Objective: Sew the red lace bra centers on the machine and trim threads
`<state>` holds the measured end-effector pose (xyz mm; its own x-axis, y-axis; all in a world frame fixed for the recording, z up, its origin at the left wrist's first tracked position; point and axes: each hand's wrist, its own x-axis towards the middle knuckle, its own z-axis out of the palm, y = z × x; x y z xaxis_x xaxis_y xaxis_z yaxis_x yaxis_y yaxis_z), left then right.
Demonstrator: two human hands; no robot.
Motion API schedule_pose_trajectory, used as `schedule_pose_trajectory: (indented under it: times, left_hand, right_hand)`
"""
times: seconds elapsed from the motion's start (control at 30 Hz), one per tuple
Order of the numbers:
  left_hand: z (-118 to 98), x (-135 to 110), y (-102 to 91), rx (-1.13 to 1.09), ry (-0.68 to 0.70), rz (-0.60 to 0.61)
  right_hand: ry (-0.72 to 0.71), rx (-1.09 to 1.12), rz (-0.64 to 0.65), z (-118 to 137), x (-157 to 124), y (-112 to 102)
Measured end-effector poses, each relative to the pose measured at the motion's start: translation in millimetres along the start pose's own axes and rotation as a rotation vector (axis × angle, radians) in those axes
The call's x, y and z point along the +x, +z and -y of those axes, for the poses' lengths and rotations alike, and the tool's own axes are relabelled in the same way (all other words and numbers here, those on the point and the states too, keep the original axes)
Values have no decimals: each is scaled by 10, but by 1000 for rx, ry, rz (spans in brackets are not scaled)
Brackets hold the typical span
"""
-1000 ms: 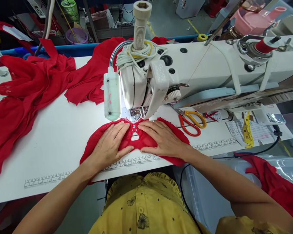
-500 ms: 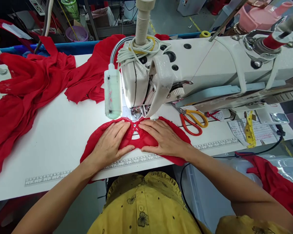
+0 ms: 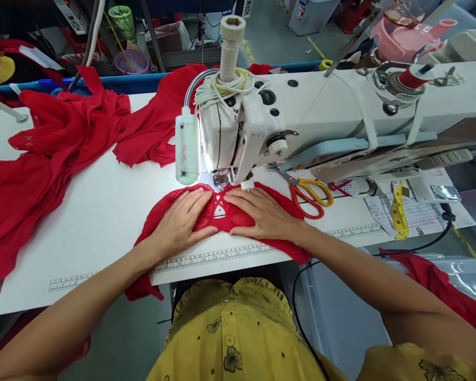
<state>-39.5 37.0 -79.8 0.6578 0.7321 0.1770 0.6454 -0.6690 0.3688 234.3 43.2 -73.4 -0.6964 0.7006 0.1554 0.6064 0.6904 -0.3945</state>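
Two hands, left hand (image 3: 180,225) and right hand (image 3: 264,217), lay open and flat, pressing sheer red lace fabric (image 3: 222,219) onto the smooth white surface (image 3: 103,217) beneath the sewing machine (image 3: 301,116) presser foot.

Bright, even light from above. The white table (image 3: 103,211) reads very bright at 9 o'clock but is not clipped. There is a hot white patch at centre under the sewing machine (image 3: 341,111) head. It probably comes from the gooseneck lamp (image 3: 187,150), though the source itself is hidden. Shadows are thin and soft under the left hand (image 3: 182,225) and right hand (image 3: 264,217) on the red fabric (image 3: 227,222). Plastic sheet (image 3: 460,270) at 4 o'clock shows glare streaks. Background at 12 o'clock is dimmer. Focus is sharp, with no motion blur. Wide-angle bend: the table edge and machine arm curve, and the forearms stretch at 5 and 7 o'clock. A small pixelated block sits at the 10 o'clock edge.
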Motion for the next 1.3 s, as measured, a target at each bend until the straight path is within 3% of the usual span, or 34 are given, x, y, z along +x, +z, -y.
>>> schedule_pose_trajectory:
  times: [0.17,0.43,0.8,1.07,1.17,1.3]
  left_hand:
    - [-92,-23,-68,9,20,-33]
    - [-370,-220,-115,23,21,-218]
    - [-332,-246,33,-21,28,-199]
    - [-227,-252,-19,108,84,-93]
    - [-287,-209,-73,65,66,-105]
    - [-412,-102,-57,-101,-72,-224]
  right_hand:
    - [-45,39,-1,55,-6,-109]
    - [-66,19,-141,358,-89,-114]
    - [-125,-147,-105,311,153,74]
    - [14,-22,-65,177,-49,25]
    - [42,-1,-63,160,-77,-20]
    - [111,79,-202,294,-5,-19]
